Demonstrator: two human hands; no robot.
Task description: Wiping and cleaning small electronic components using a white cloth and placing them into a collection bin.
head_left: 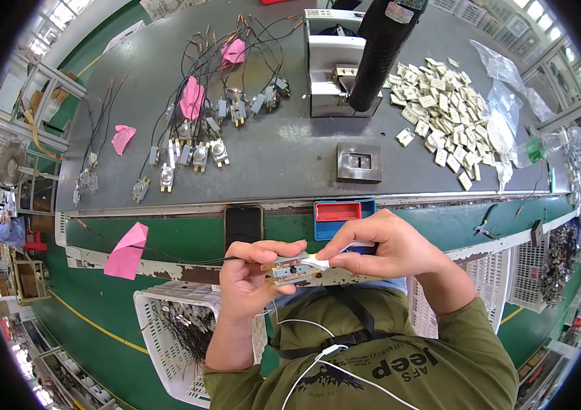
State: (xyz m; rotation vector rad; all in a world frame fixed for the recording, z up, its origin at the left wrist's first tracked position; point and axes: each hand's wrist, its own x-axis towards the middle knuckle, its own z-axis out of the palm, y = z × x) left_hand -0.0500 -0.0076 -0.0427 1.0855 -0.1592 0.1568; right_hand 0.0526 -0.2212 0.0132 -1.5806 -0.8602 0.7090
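Above my lap, my left hand is closed on a small grey electrical part with coppery metal strips. A black wire runs left from it, near a pink paper tag. My right hand pinches a white piece against the right end of that part; its kind is unclear, since the fingers cover much of it. Just beyond my hands lie a black phone and a blue tray with a red box in it.
Similar wired parts with pink tags lie on the grey table. A press with a black lever stands at the back, a metal block before it. White ceramic-like pieces are heaped right, near pliers. A white basket stands lower left.
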